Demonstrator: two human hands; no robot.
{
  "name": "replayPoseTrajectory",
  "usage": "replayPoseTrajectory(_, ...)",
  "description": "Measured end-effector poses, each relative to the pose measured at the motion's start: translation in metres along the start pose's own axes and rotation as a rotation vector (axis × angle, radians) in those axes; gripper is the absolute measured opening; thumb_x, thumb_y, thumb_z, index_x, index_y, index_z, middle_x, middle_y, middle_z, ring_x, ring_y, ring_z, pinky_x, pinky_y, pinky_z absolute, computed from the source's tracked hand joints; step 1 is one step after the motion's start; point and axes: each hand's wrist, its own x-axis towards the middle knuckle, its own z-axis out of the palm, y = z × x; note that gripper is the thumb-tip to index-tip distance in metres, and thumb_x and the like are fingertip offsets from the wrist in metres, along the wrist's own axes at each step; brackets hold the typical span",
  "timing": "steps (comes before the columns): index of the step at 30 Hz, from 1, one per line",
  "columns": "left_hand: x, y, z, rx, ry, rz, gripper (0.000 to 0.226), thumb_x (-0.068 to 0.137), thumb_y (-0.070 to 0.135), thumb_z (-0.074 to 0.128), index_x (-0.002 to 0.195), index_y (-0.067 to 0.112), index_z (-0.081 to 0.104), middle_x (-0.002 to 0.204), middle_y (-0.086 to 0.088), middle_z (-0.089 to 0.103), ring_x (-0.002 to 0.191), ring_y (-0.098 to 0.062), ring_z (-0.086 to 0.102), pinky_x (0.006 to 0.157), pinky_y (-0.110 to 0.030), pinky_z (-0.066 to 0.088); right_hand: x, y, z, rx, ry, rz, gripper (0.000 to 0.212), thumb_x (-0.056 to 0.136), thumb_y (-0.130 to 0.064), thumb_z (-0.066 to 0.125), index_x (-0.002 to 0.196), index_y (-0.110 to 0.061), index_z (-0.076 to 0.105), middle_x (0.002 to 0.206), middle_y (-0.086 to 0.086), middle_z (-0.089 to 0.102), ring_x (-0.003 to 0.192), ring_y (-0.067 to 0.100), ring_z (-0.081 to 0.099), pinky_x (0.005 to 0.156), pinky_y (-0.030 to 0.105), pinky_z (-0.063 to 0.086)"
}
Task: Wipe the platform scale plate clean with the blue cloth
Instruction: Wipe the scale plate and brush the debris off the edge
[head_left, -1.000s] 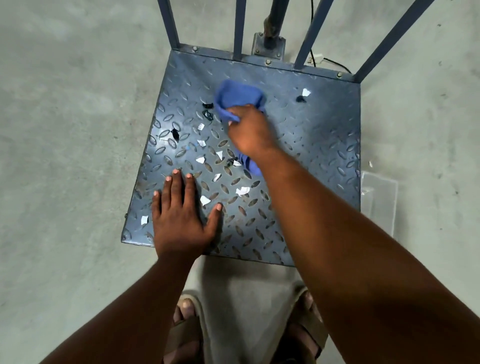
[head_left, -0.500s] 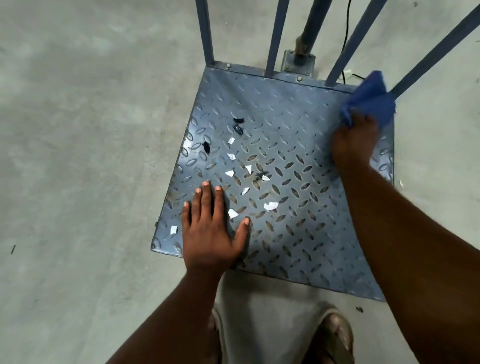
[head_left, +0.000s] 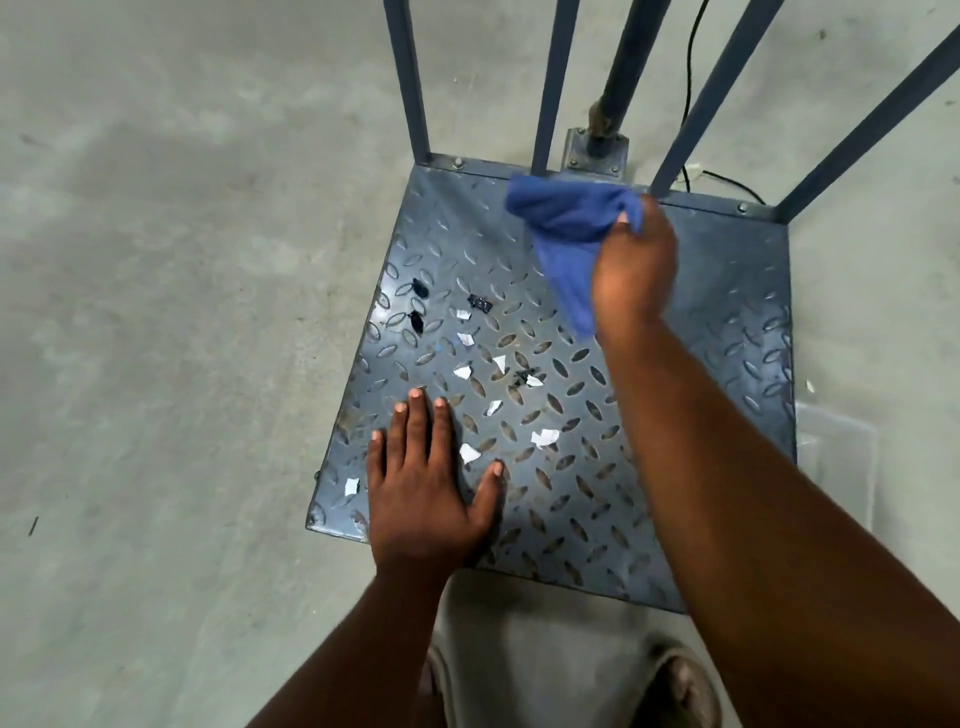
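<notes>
**Cloth at far edge of plate, debris lies near-left of it**

The right hand (head_left: 634, 270) is over the far-middle of the platform scale plate (head_left: 727, 322), just short of the plate's far edge and the post (head_left: 618, 78) bolted behind it. Its fingers are curled and clamped on the blue cloth (head_left: 566, 218). The cloth is bunched, with its bulk sticking out to the left of the knuckles. A tail trails back toward the plate's centre, so the long axis runs roughly from far edge to centre. The cloth is motion-blurred, so I cannot tell whether it touches the plate or hangs just above it.

The key relation is that the mess lies toward the near-left of the plate from the cloth. White paper scraps (head_left: 544, 437) are scattered across the plate's centre and left half, and dark bits (head_left: 479, 302) sit on the left-middle. The plate's right side looks bare.

The left hand (head_left: 421, 493) lies flat on the plate's near-left corner. Its fingers are straight and close together with the thumb splayed, and it holds nothing. It sits just beside several scraps and is nearer to them than the right hand, but it has no cloth.

Judgement: the next stroke should pull the cloth from the far edge toward the plate's centre-left. The braced left hand is in that path.
</notes>
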Motion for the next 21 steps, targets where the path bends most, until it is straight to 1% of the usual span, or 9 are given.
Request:
replayPoseTrajectory(3, 0.001, 0.002, -0.002, 0.0, -0.016, -0.008, 0.095, 0.099, 0.078, 0.029, 0.172, 0.019, 0.014, 0.18, -0.007, 0.004, 0.167, -0.024, 0.0, 0.135, -0.051, 0.006, 0.0, 0.019, -0.043, 0.047, 0.132, -0.075, 0.036, 0.104, -0.018, 0.045, 0.13, 0.003, 0.059, 0.128, 0.022, 0.063, 0.12, 0.036, 0.06, 0.087, 0.013, 0.044)
replayPoseTrajectory(5, 0.002, 0.003, -0.002, 0.0, -0.026, -0.007, 0.095, 0.099, 0.079, 0.027, 0.172, 0.02, 0.01, 0.18, -0.005, 0.0, 0.167, -0.023, -0.004, 0.135, -0.05, 0.005, -0.013, 0.041, -0.036, -0.156, 0.02, -0.19, 0.045, 0.099, -0.018, 0.044, 0.14, -0.005, 0.057, 0.145, 0.018, 0.056, 0.137, 0.033, 0.051, 0.114, 0.03, 0.04)
replayPoseTrajectory(7, 0.002, 0.003, -0.003, -0.009, -0.022, -0.009, 0.096, 0.099, 0.079, 0.027, 0.172, 0.02, 0.01, 0.18, -0.006, 0.0, 0.167, -0.023, -0.003, 0.135, -0.05, 0.005, -0.043, 0.061, -0.013, -0.44, -0.146, -0.197, 0.051, 0.098, -0.015, 0.049, 0.149, -0.016, 0.051, 0.161, 0.015, 0.041, 0.151, 0.034, 0.034, 0.125, 0.048, 0.027)
replayPoseTrajectory(10, 0.0, 0.003, -0.002, -0.016, 0.031, -0.014, 0.094, 0.098, 0.075, 0.038, 0.17, 0.017, 0.022, 0.179, -0.009, 0.013, 0.167, -0.026, 0.01, 0.134, -0.051, 0.011, -0.096, 0.066, 0.027, -0.662, -0.325, -0.225, 0.064, 0.091, -0.014, 0.058, 0.153, -0.025, 0.045, 0.169, 0.015, 0.022, 0.157, 0.034, 0.018, 0.127, 0.047, 0.014)
replayPoseTrajectory(13, 0.001, 0.0, 0.003, -0.013, 0.017, -0.005, 0.097, 0.092, 0.071, 0.042, 0.169, 0.015, 0.027, 0.179, -0.009, 0.017, 0.166, -0.028, 0.013, 0.133, -0.052, 0.012, -0.128, 0.042, 0.061, -0.656, -0.391, -0.284, 0.066, 0.088, -0.013, 0.058, 0.152, -0.025, 0.047, 0.169, 0.014, 0.024, 0.158, 0.033, 0.018, 0.128, 0.047, 0.014)
replayPoseTrajectory(16, 0.001, -0.005, 0.005, 0.025, -0.061, 0.033, 0.099, 0.09, 0.075, 0.038, 0.169, 0.017, 0.026, 0.179, -0.01, 0.017, 0.167, -0.028, 0.006, 0.134, -0.051, 0.006, -0.142, 0.013, 0.092, -0.449, -0.547, -0.305, 0.054, 0.092, -0.009, 0.056, 0.146, -0.02, 0.054, 0.161, 0.01, 0.042, 0.149, 0.032, 0.037, 0.122, 0.047, 0.031)
replayPoseTrajectory(18, 0.002, -0.006, 0.004, 0.015, -0.063, 0.027, 0.101, 0.09, 0.078, 0.037, 0.17, 0.017, 0.025, 0.179, -0.01, 0.016, 0.167, -0.028, 0.005, 0.134, -0.052, 0.005, -0.14, 0.0, 0.094, -0.212, -0.603, -0.228, 0.047, 0.099, -0.006, 0.053, 0.144, -0.019, 0.057, 0.15, 0.004, 0.056, 0.13, 0.025, 0.058, 0.107, 0.032, 0.048)
replayPoseTrajectory(20, 0.001, -0.003, 0.003, -0.016, -0.017, 0.004, 0.101, 0.091, 0.076, 0.041, 0.171, 0.016, 0.021, 0.179, -0.009, 0.012, 0.167, -0.027, 0.007, 0.134, -0.052, 0.009, -0.127, -0.006, 0.076, -0.028, -0.446, -0.14, 0.046, 0.101, -0.002, 0.05, 0.143, -0.019, 0.059, 0.128, -0.006, 0.066, 0.102, 0.01, 0.065, 0.083, 0.006, 0.047)
replayPoseTrajectory(21, 0.002, 0.0, 0.003, -0.026, 0.01, 0.0, 0.099, 0.093, 0.074, 0.04, 0.171, 0.016, 0.021, 0.179, -0.009, 0.013, 0.167, -0.027, 0.01, 0.134, -0.052, 0.01, -0.116, -0.006, 0.058, 0.033, -0.341, -0.085, 0.046, 0.102, -0.001, 0.049, 0.144, -0.019, 0.058, 0.118, -0.012, 0.064, 0.096, 0.003, 0.061, 0.078, 0.001, 0.043)
